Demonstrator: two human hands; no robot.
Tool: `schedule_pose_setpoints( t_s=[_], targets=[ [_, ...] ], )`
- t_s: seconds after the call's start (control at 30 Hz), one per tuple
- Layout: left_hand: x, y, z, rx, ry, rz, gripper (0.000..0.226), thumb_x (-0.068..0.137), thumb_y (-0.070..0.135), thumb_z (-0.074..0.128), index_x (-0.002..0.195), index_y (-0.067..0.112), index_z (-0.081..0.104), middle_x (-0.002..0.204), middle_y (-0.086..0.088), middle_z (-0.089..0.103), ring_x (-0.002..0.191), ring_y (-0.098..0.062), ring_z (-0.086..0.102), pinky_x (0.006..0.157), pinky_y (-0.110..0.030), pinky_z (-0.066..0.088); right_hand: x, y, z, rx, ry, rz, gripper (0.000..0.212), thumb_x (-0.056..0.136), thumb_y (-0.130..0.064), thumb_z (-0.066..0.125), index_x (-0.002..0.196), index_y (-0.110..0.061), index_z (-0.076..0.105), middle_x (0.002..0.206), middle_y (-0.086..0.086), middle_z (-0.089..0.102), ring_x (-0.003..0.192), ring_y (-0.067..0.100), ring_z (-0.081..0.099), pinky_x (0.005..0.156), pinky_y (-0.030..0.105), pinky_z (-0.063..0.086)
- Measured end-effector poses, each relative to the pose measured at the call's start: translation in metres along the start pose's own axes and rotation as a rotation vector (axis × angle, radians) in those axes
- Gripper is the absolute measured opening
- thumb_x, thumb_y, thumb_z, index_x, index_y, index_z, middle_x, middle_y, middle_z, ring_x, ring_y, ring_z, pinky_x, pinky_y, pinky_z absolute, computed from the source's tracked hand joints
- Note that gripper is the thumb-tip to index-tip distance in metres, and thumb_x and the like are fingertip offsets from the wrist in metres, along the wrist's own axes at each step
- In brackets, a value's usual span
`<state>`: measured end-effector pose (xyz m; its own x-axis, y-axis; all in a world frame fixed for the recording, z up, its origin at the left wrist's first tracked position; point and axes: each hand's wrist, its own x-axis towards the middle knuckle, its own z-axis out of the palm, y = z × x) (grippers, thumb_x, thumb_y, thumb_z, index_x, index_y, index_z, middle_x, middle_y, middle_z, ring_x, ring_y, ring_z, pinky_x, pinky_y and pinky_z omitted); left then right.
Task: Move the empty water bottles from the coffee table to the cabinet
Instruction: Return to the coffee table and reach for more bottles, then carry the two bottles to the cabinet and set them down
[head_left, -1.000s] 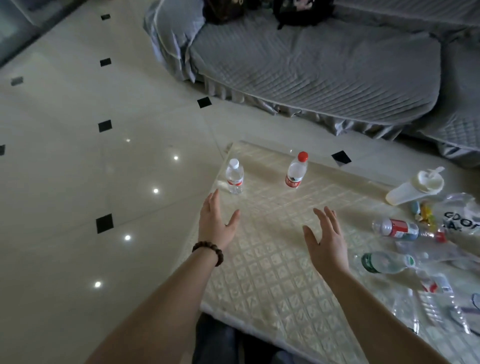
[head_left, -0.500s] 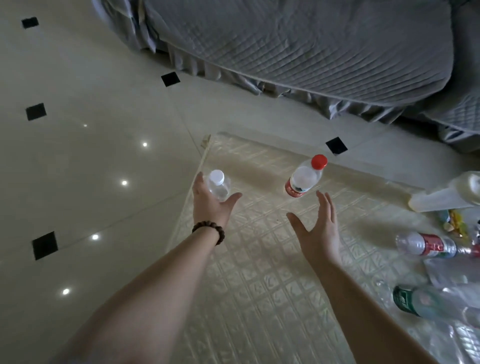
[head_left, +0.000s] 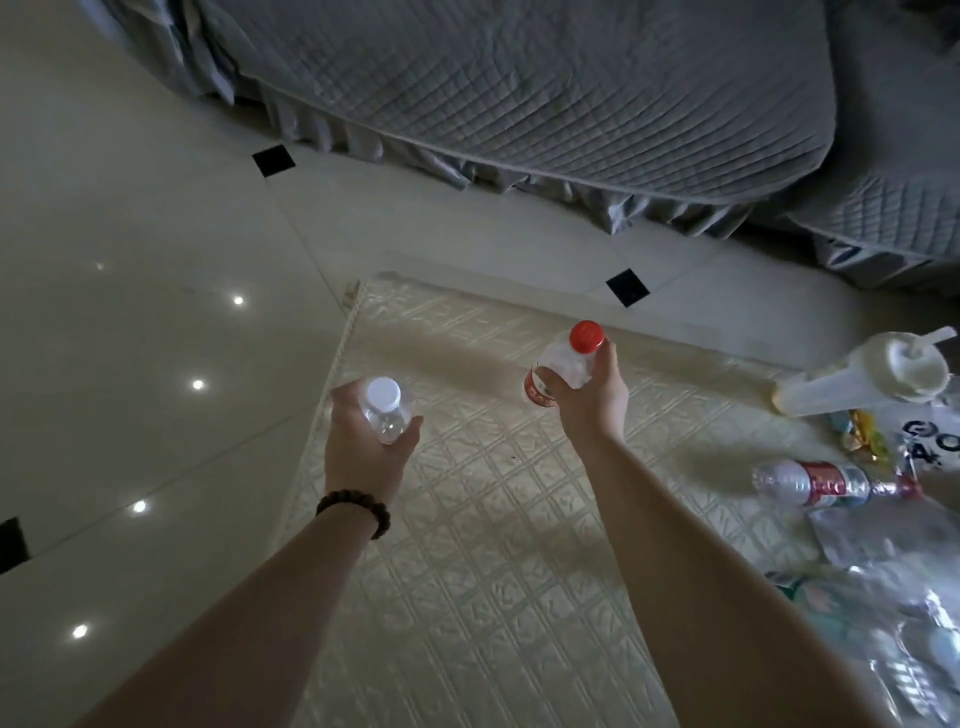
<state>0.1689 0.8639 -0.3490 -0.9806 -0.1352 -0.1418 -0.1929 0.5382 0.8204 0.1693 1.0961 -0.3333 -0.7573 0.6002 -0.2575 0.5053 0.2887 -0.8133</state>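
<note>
My left hand (head_left: 366, 449), with a dark bead bracelet at the wrist, is wrapped around a small clear bottle with a white cap (head_left: 383, 409) at the left edge of the coffee table (head_left: 498, 545). My right hand (head_left: 589, 397) grips a clear bottle with a red cap (head_left: 563, 364) and a red label, near the table's far side. More empty bottles lie on the table at the right: one with a red label (head_left: 826, 484) and a green-labelled one (head_left: 810, 597), which is blurred. The cabinet is out of sight.
A pale lidded cup with a straw (head_left: 872, 376) lies on its side at the table's right end, beside snack wrappers and a clear plastic bag (head_left: 924, 447). A grey quilted sofa (head_left: 571, 93) stands beyond the table. Glossy tiled floor (head_left: 130, 260) stretches to the left.
Both hands reached forward and closed on the two upright bottles: the left on the white-capped one, the right on the red-capped one. The camera leaned in over the table.
</note>
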Motion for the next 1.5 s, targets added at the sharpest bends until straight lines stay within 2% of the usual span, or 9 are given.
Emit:
schedule_pose_setpoints(
  t_s=[0.23,0.37,0.6,0.67,0.77,0.9,1.07,1.3,1.5],
  targets=[
    [-0.016,0.039,-0.016,0.027,-0.046,0.0,0.058,0.069,0.02,0.083,0.114,0.008,0.049,0.106,-0.004,0.057,0.094,-0.017,0.053,0.079,-0.025,0.039,-0.026,-0.02,-0.043,0.045,0.0,-0.025,0.052,0.072,-0.026,0.079,0.114,-0.029,0.05,0.104,-0.01,0.061,0.099,0.017,0.057,0.079,0.031,0.041],
    [-0.054,0.088,-0.035,0.011,-0.095,0.091,0.054,0.069,0.027,0.082,0.113,0.015,0.052,0.103,0.005,0.058,0.093,-0.011,0.053,0.077,-0.021,0.036,-0.062,-0.053,-0.098,0.043,0.018,-0.064,0.054,0.071,-0.027,0.081,0.116,-0.034,0.051,0.099,-0.016,0.059,0.095,0.015,0.06,0.077,0.03,0.044],
    [-0.122,0.2,-0.082,0.002,-0.136,0.253,0.06,0.068,0.04,0.081,0.116,0.015,0.054,0.107,0.002,0.062,0.094,-0.011,0.055,0.066,-0.008,0.032,-0.147,-0.118,-0.219,0.034,0.048,-0.148,0.065,0.071,-0.032,0.08,0.127,-0.031,0.047,0.107,-0.011,0.06,0.092,0.013,0.062,0.068,0.02,0.044],
    [-0.138,0.228,-0.092,0.009,-0.177,0.314,0.061,0.068,0.047,0.078,0.115,0.016,0.054,0.108,0.002,0.062,0.091,-0.011,0.057,0.062,-0.004,0.032,-0.172,-0.129,-0.248,0.023,0.071,-0.161,0.07,0.07,-0.033,0.08,0.13,-0.027,0.045,0.113,-0.004,0.063,0.093,0.015,0.062,0.069,0.022,0.045],
    [-0.163,0.262,-0.101,0.023,-0.228,0.402,0.061,0.066,0.056,0.074,0.11,0.019,0.055,0.103,0.001,0.062,0.087,-0.014,0.061,0.063,-0.008,0.035,-0.209,-0.139,-0.287,0.023,0.153,-0.193,0.074,0.069,-0.032,0.081,0.13,-0.022,0.039,0.117,0.0,0.062,0.091,0.017,0.062,0.074,0.032,0.05],
    [-0.196,0.297,-0.101,0.038,-0.284,0.517,0.066,0.065,0.061,0.07,0.116,0.022,0.054,0.103,0.003,0.063,0.091,-0.014,0.06,0.064,-0.018,0.04,-0.254,-0.137,-0.327,0.067,0.272,-0.152,0.071,0.07,-0.03,0.081,0.128,-0.018,0.041,0.115,-0.002,0.062,0.09,0.013,0.059,0.066,0.018,0.042],
    [-0.239,0.327,-0.094,-0.008,-0.434,0.61,0.059,0.07,0.059,0.071,0.117,0.029,0.051,0.102,0.008,0.063,0.096,-0.014,0.059,0.077,-0.033,0.051,-0.309,-0.12,-0.356,0.165,0.441,-0.088,0.063,0.069,-0.025,0.082,0.12,-0.019,0.046,0.113,-0.001,0.062,0.093,0.016,0.061,0.068,0.02,0.047],
    [-0.3,0.335,-0.081,-0.07,-0.665,0.78,0.062,0.066,0.054,0.076,0.112,0.021,0.053,0.105,0.001,0.065,0.098,-0.019,0.06,0.082,-0.036,0.051,-0.398,-0.087,-0.364,0.248,0.717,0.024,0.064,0.071,-0.024,0.081,0.124,-0.022,0.046,0.098,-0.014,0.055,0.087,0.007,0.059,0.059,0.01,0.043],
    [-0.354,0.323,-0.078,-0.021,-0.86,0.923,0.083,0.065,0.058,0.076,0.128,0.011,0.049,0.117,-0.008,0.064,0.107,-0.024,0.059,0.089,-0.035,0.048,-0.481,-0.05,-0.353,0.311,0.975,0.121,0.061,0.071,-0.023,0.081,0.123,-0.017,0.048,0.097,-0.014,0.058,0.086,0.005,0.06,0.062,0.01,0.046]
  ],
)
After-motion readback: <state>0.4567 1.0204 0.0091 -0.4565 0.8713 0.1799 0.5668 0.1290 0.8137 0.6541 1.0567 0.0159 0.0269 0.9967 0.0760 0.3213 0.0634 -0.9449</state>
